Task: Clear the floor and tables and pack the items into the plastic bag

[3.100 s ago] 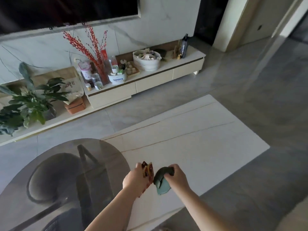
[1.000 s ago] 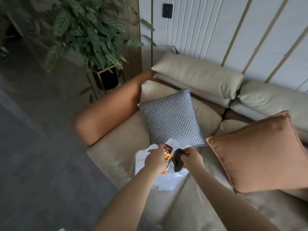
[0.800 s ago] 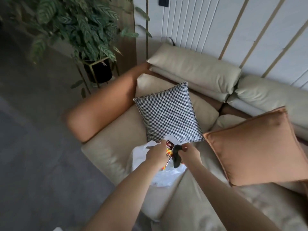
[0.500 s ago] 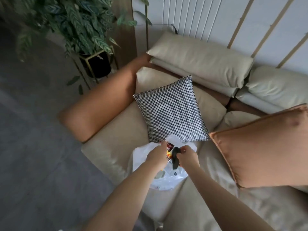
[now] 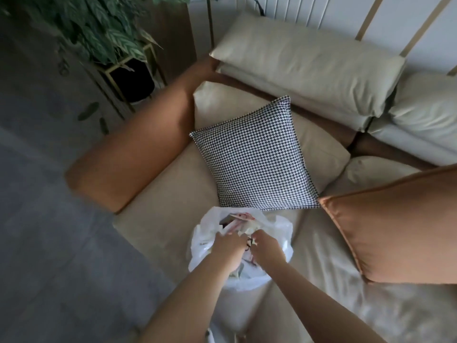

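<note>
Since half second ago, both our hands sink into plastic bag [image 5: 279, 233], lower centre of frame, on sofa [image 5: 158, 209]. Left hand [image 5: 226, 248], right hand [image 5: 268, 247] curled; what they grip, cannot tell. Items likely going in.

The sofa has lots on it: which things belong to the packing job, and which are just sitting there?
Part of the job:
- plastic bag, open on the seat
- items in the bag
- left hand and right hand, both at the bag's mouth

Just there:
- houndstooth cushion
- orange cushion
- sofa
- potted plant
</note>
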Motion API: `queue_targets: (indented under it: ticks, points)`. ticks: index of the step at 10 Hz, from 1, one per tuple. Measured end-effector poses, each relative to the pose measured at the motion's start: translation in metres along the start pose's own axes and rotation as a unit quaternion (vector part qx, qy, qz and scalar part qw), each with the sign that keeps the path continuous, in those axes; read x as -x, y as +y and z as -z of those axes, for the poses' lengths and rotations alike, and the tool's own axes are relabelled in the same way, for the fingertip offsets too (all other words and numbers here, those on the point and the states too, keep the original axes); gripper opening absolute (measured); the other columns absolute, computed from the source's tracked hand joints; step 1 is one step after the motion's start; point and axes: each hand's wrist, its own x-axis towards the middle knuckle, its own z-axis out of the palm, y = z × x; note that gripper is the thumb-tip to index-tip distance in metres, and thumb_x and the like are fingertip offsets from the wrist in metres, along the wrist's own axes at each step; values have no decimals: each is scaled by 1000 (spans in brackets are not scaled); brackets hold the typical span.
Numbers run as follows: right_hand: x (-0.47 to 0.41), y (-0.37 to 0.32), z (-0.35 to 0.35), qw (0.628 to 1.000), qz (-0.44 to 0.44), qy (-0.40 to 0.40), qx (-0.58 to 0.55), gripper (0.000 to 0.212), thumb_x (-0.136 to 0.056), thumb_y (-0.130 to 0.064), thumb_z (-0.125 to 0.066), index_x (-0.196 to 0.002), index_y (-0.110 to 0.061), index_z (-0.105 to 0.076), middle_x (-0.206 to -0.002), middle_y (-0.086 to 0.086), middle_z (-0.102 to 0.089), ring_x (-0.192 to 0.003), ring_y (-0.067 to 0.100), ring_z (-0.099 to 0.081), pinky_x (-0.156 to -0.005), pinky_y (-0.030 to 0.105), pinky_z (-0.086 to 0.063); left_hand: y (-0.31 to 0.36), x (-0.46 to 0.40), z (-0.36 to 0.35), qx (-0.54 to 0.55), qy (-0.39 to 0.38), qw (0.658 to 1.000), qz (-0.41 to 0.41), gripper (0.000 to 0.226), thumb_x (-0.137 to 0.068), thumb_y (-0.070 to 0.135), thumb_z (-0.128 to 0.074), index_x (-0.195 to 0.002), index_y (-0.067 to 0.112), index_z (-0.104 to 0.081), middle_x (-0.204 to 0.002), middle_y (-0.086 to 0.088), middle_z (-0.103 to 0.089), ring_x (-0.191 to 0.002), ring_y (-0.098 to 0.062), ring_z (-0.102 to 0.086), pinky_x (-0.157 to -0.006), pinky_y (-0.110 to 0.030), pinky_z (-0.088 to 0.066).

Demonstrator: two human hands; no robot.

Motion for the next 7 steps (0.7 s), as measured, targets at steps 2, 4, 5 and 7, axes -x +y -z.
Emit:
queue_targets:
  ticks: [2, 4, 5, 7]
  points:
    - [2, 2, -15, 996, 25, -67, 48, 37, -90, -14, -46, -127, -16, -51, -126, 6, -59, -115, 24, -56, -93, 30, -45, -17, 8, -1, -33, 7, 999, -12, 29, -97, 5, -39, -123, 7, -51, -119, -12, -60, -111, -31, -58, -95, -42, -43]
    - [19, -5, -15, 997, 16, -52, 50, 43, -89, -13, -45, -132, -20, -49, -130, 2, -56, -115, 20, -56, -94, 27, -44, -28, 25, 1, -19, 5, 998, -54, 28, -98, 10, -40, -125, 8, -49, -119, -13, -60, -106, -30, -60, -83, -38, -47]
    - [30, -12, -10, 997, 27, -27, 72, 36, -90, -14, -45, -126, -17, -52, -123, 5, -62, -110, 23, -59, -92, 31, -48, -27, 34, 6, 12, 6, 998, -60, 25, -98, 12, -41, -119, 6, -54, -117, -12, -61, -105, -28, -61, -76, -34, -45]
    - [55, -35, 19, 991, 65, 47, 106, 38, -92, -15, -43, -130, -18, -46, -129, 4, -57, -117, 22, -54, -94, 30, -43, -21, 48, 38, 47, 69, 993, -82, 30, -98, 16, -39, -122, 12, -55, -118, -8, -63, -107, -25, -61, -86, -34, -46]
